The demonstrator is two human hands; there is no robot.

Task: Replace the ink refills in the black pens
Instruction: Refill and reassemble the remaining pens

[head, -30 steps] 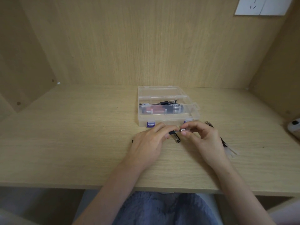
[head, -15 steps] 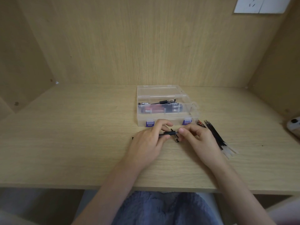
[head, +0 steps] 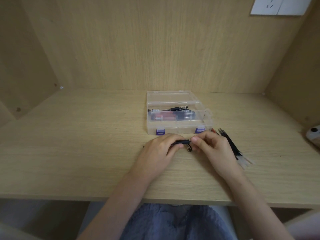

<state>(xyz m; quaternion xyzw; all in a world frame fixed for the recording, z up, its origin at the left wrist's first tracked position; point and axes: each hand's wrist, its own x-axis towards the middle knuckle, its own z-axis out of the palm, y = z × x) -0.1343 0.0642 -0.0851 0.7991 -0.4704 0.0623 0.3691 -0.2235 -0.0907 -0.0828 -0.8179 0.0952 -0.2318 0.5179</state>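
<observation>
- The left hand (head: 159,149) is curled around a black pen (head: 181,142), fingers wrapped over the barrel, holding it just above the wooden desk (head: 78,153); the pen lies roughly level, pointing to the right.
- The right hand (head: 213,149) meets it at the pen's right end, thumb and forefinger pinched on the tip; whatever small part sits between those fingertips is hidden.
- A short dark piece (head: 189,148), seemingly a cap, lies on the desk directly below the spot where the two hands meet; its details are too blurred to tell.
- A clear plastic box (head: 176,126) with purple latches stands open just beyond the hands, lid folded back toward the rear wall; inside rests another black pen (head: 170,109) on top of several more pens, some reddish, some dark.
- A bundle of ink refills (head: 230,146) lies on the desk to the right of the right hand, fanned diagonally, dark tubes with pale ends nearest the desk edge; the wrist covers part of it.
- A white wall socket (head: 280,6) sits at the upper right of the back panel; a white object (head: 312,134) is half out of view at the far right edge.
</observation>
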